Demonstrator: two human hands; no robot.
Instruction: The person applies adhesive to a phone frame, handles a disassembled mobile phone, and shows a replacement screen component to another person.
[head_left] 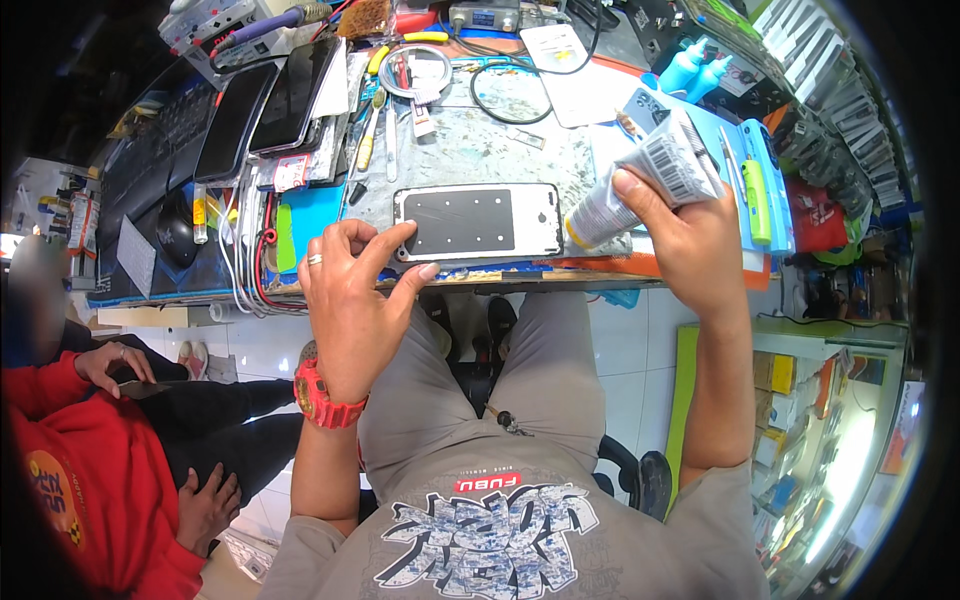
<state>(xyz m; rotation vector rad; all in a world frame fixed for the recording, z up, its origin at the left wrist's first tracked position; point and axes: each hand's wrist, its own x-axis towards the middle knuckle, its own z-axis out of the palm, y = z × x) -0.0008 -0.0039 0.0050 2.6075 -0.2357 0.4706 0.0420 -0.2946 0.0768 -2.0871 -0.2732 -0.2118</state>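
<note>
On the work mat in front of me lies a phone frame [535,222], white-edged with a black panel set in it. My left hand [357,285] grips its near left corner, the index finger at the left end and the thumb by the near edge. My right hand [690,230] is closed around a grey-white squeeze tube [655,175]. The tube tilts down to the left, and its yellow end [575,232] sits just beside the frame's right end. Whether that end touches the frame, I cannot tell.
Dark phones [237,122] lie stacked at the left, near cables and a black mouse [177,230]. A yellow-handled brush [368,140] and a wire coil [418,73] are beyond the frame. Blue bottles [683,67] stand at the back right. A person in a red sleeve [50,385] sits at my left.
</note>
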